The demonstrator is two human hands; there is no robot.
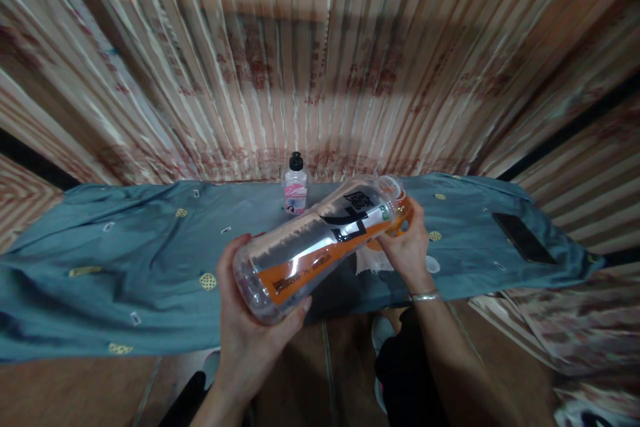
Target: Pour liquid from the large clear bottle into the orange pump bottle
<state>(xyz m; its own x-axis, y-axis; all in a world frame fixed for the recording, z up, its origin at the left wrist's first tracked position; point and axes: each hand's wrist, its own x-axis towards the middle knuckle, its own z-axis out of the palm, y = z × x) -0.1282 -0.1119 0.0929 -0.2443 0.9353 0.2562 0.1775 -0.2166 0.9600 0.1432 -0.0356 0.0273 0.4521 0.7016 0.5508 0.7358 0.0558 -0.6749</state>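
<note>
A large clear plastic bottle with an orange and black label lies tilted across the middle of the head view, its base at lower left and its mouth at upper right. My left hand is wrapped round the base end. Near the mouth, my right hand is closed round an orange, see-through object, whose full shape the bottle and fingers hide. The bottle's mouth touches or overlaps this orange object; which of the two I cannot tell. A white tissue or cloth lies beneath, beside my right hand.
A small bottle with a black cap and pink label stands at the back of the cloth-covered table. A dark phone lies at the right. By my right wrist is a round whitish disc. Striped curtains hang behind.
</note>
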